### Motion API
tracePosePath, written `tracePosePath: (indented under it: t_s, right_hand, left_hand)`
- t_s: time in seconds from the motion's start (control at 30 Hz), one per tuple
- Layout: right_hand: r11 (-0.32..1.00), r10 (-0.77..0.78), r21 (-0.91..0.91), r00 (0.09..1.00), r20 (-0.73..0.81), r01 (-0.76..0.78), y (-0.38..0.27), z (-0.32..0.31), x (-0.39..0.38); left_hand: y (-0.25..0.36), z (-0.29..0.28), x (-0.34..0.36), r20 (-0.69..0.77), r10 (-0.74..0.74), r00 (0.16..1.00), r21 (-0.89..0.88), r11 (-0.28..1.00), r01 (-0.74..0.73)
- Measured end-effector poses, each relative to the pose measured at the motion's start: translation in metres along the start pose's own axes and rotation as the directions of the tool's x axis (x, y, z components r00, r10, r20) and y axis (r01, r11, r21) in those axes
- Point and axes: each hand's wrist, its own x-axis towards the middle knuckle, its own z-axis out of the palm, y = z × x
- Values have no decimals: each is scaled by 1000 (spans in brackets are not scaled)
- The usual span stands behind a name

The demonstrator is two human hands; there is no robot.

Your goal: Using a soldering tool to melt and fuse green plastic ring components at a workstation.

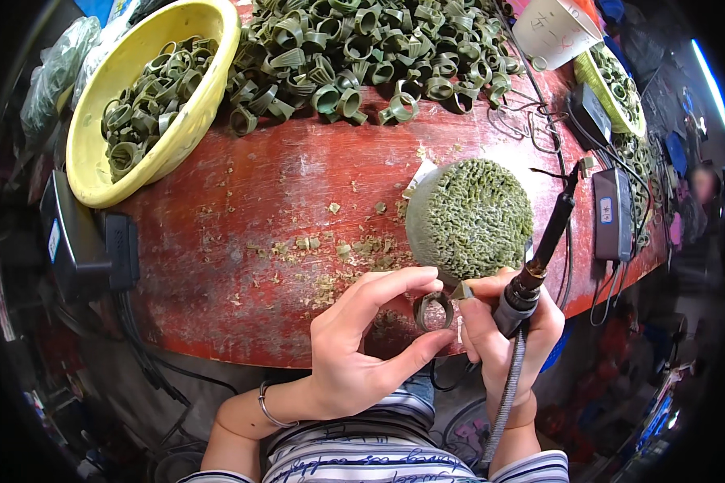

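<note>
Black box, left: a dark casing (76, 233) at the table's left edge, cables hanging beside it; likely sited there to keep its leads off the middle.
Yellow basin: the basin (197, 113) leans at the far left corner, part filled with green rings; the tilt probably makes them easy to reach.
Ring heap: many green rings (354, 48) piled along the far edge, seemingly kept beyond the hands but within reach.
Crumbs: pale green flakes (362, 245) scattered from mid-table towards the near edge.
Left hand: this hand (350, 346) is over the near edge, thumb and index curved in a narrow pinch on one ring.
Ring in hand: a single green band (420, 311) over the near edge, held by its rim, opening showing; probably so the light reaches it.
Green chip: a small piece (461, 291) between right thumb and index, just beside the ring; contact cannot be told.
Round block: rough green top (479, 217), right of centre, just beyond the fingers, perhaps as a rest or work surface.
Right hand: this hand (491, 350) pinches the chip narrowly and also carries the handpiece.
Handpiece: a dark tool (549, 237) with ribbed hose, tip pointing to the far right, seemingly turned away to free the fingertips.
Black box, right: another casing (612, 213) by the right edge, cords near.
</note>
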Motion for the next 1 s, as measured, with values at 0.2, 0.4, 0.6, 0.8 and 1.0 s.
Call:
tracePosePath:
  t_s: [0.2, 0.4, 0.6, 0.8, 1.0]
  right_hand:
    - [998, -56, 5, 998, -5, 56, 0, -3, 3]
    - [1000, -18, -13, 1000, -11, 18, -3, -8, 6]
    - [999, 49, -17, 996, -68, -50, 0, -15, 3]
    - [998, 63, -11, 994, -85, -64, -1, -17, 2]
    - [992, 90, -79, 992, -90, -97, 3, -18, 2]
  left_hand:
    - [3, 2, 6, 52, 2, 999, -23, 1000, 0]
    - [5, -2, 8, 91, 11, 996, 12, 1000, -12]
    - [4, -7, 5, 90, 46, 995, 107, 993, -55]
    - [6, -6, 5, 63, 75, 995, 153, 985, -83]
    - [6, -4, 4, -103, 32, 994, 138, 990, -18]
